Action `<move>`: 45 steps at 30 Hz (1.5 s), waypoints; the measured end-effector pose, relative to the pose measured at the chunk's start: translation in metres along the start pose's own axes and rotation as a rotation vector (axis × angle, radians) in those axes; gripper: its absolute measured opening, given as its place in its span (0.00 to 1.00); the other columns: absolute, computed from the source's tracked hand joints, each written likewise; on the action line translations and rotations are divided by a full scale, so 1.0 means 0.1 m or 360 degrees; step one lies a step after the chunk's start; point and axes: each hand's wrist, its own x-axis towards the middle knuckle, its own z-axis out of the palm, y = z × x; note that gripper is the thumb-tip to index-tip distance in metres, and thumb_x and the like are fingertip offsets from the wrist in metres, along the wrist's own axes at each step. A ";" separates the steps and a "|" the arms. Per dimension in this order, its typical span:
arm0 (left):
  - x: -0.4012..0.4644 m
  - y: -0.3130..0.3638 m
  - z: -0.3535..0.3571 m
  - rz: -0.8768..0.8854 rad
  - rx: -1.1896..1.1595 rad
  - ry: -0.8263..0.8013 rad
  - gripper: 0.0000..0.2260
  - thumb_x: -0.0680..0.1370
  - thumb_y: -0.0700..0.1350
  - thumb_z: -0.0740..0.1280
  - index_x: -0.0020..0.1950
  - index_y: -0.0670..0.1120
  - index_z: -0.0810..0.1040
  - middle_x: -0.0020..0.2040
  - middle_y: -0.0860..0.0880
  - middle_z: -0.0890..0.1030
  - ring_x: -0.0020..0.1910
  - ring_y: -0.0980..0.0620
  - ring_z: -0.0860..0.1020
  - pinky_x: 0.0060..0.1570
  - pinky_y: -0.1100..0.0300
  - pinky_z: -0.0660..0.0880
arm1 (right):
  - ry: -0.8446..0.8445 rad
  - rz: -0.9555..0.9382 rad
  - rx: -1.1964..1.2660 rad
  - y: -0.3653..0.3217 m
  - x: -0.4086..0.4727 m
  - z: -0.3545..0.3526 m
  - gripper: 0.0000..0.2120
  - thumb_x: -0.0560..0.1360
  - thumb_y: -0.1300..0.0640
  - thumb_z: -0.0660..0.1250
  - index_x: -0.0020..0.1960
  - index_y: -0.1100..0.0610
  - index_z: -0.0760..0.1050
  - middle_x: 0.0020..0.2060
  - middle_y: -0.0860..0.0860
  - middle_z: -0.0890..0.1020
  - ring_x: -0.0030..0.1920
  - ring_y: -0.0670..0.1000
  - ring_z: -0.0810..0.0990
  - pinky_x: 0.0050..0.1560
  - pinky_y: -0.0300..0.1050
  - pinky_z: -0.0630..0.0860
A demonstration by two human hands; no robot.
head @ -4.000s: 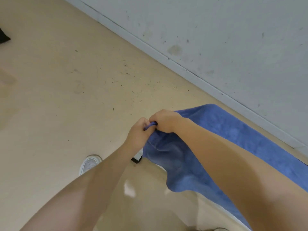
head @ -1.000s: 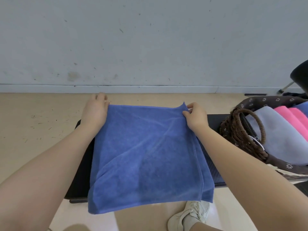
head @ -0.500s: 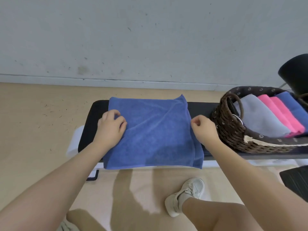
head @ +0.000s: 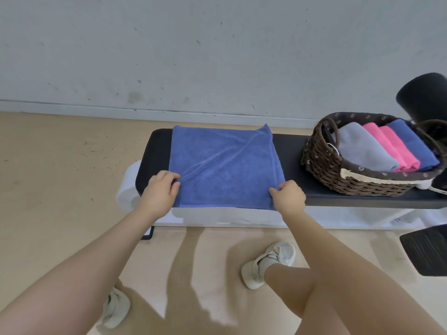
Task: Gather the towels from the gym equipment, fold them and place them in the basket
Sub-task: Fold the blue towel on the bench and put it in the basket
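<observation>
Towel [head: 225,165] — blue, creased, folded square — flat on bench [head: 290,151]

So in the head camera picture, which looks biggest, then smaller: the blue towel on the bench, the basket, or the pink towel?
1. Blue towel on the bench, looks biggest.
2. Basket, a bit smaller, though partly cut off at the edge.
3. Pink towel, smallest; it is folded and partly hidden.

Blue towel [head: 225,165] on black worktop [head: 290,151]; brown wicker basket [head: 338,175] with daisy-print lining holds grey, pink, blue towels.
</observation>
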 end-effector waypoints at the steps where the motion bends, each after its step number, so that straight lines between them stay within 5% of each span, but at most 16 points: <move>1: -0.01 0.02 0.00 -0.0030 -0.0004 0.0006 0.14 0.81 0.43 0.56 0.64 0.40 0.71 0.64 0.42 0.72 0.62 0.43 0.69 0.61 0.51 0.67 | -0.0028 0.0014 0.0000 0.01 0.00 -0.02 0.16 0.73 0.54 0.65 0.33 0.54 0.61 0.33 0.51 0.68 0.45 0.57 0.70 0.45 0.48 0.68; 9: 0.03 0.08 -0.02 -0.0100 0.0092 -0.0005 0.17 0.82 0.48 0.51 0.58 0.41 0.75 0.62 0.44 0.72 0.58 0.44 0.71 0.56 0.50 0.70 | -0.0429 0.0119 0.0801 0.15 0.04 -0.43 0.10 0.74 0.63 0.63 0.34 0.59 0.68 0.37 0.56 0.74 0.41 0.55 0.72 0.37 0.44 0.66; 13: 0.03 0.13 0.01 -0.0157 0.0241 -0.0016 0.20 0.82 0.51 0.51 0.51 0.39 0.77 0.63 0.46 0.71 0.58 0.45 0.70 0.53 0.50 0.71 | -0.0340 0.0063 0.0697 0.27 0.08 -0.50 0.12 0.73 0.65 0.64 0.32 0.58 0.67 0.32 0.56 0.72 0.37 0.54 0.71 0.43 0.48 0.69; 17: -0.05 0.11 0.07 -0.0084 0.0446 0.0002 0.19 0.81 0.50 0.54 0.51 0.39 0.80 0.64 0.47 0.68 0.58 0.46 0.69 0.50 0.52 0.72 | -0.0402 0.0170 0.0325 0.30 0.04 -0.38 0.15 0.73 0.63 0.65 0.30 0.59 0.66 0.28 0.56 0.72 0.30 0.55 0.71 0.36 0.46 0.69; 20: -0.13 0.06 0.12 -0.0236 0.0172 0.0208 0.14 0.80 0.47 0.56 0.46 0.38 0.75 0.54 0.45 0.69 0.49 0.44 0.72 0.42 0.53 0.71 | -0.0478 0.0295 0.0276 0.33 -0.03 -0.31 0.09 0.75 0.57 0.66 0.44 0.64 0.74 0.41 0.59 0.77 0.43 0.59 0.78 0.37 0.45 0.72; 24: -0.15 -0.05 0.20 -0.0665 -0.0370 0.0309 0.12 0.79 0.45 0.58 0.36 0.43 0.64 0.35 0.46 0.68 0.30 0.48 0.67 0.29 0.58 0.62 | -0.0535 0.0438 0.0653 0.41 -0.06 -0.22 0.25 0.76 0.52 0.65 0.66 0.66 0.66 0.56 0.58 0.73 0.56 0.58 0.72 0.53 0.48 0.67; 27: -0.14 -0.04 0.26 -0.1142 -0.1223 0.0082 0.14 0.78 0.53 0.61 0.53 0.43 0.73 0.45 0.48 0.74 0.50 0.42 0.74 0.48 0.53 0.70 | -0.0584 0.0550 0.1069 0.45 -0.08 -0.17 0.26 0.77 0.54 0.65 0.69 0.65 0.63 0.67 0.57 0.72 0.67 0.56 0.69 0.64 0.49 0.63; 30: -0.18 -0.04 0.32 -0.1209 -0.1530 -0.0149 0.25 0.76 0.59 0.62 0.68 0.46 0.68 0.56 0.51 0.75 0.62 0.44 0.71 0.60 0.51 0.65 | -0.0657 0.0581 0.1204 0.46 -0.12 -0.18 0.19 0.78 0.56 0.64 0.66 0.62 0.68 0.62 0.55 0.75 0.63 0.54 0.72 0.69 0.50 0.59; 33: -0.16 -0.06 0.38 -0.1110 -0.1587 -0.0261 0.24 0.76 0.56 0.65 0.68 0.47 0.68 0.66 0.51 0.73 0.67 0.47 0.69 0.68 0.50 0.60 | -0.0731 0.0451 0.1051 0.43 -0.15 -0.18 0.14 0.76 0.55 0.66 0.59 0.59 0.73 0.52 0.54 0.77 0.53 0.54 0.74 0.61 0.49 0.65; 37: -0.15 0.01 0.33 -0.1052 -0.1655 -0.0289 0.22 0.73 0.51 0.70 0.65 0.47 0.70 0.61 0.51 0.75 0.62 0.49 0.72 0.64 0.52 0.64 | -0.0542 0.0280 0.0848 0.36 -0.13 -0.18 0.09 0.75 0.63 0.65 0.52 0.67 0.75 0.45 0.64 0.78 0.45 0.55 0.72 0.47 0.47 0.72; 40: -0.19 -0.02 0.24 -0.0995 -0.1642 -0.0314 0.19 0.74 0.48 0.70 0.63 0.46 0.72 0.58 0.50 0.77 0.58 0.50 0.74 0.60 0.55 0.67 | -0.0440 0.0224 0.0733 0.39 -0.15 -0.22 0.12 0.76 0.66 0.61 0.56 0.73 0.73 0.44 0.58 0.75 0.44 0.56 0.71 0.45 0.48 0.75; 45: -0.31 0.00 0.10 -0.0938 -0.1730 -0.0308 0.05 0.77 0.45 0.66 0.50 0.45 0.74 0.46 0.48 0.80 0.44 0.51 0.79 0.54 0.56 0.74 | -0.0316 0.0117 0.0883 0.39 -0.30 -0.31 0.10 0.79 0.62 0.59 0.60 0.59 0.66 0.45 0.56 0.73 0.33 0.51 0.70 0.32 0.40 0.72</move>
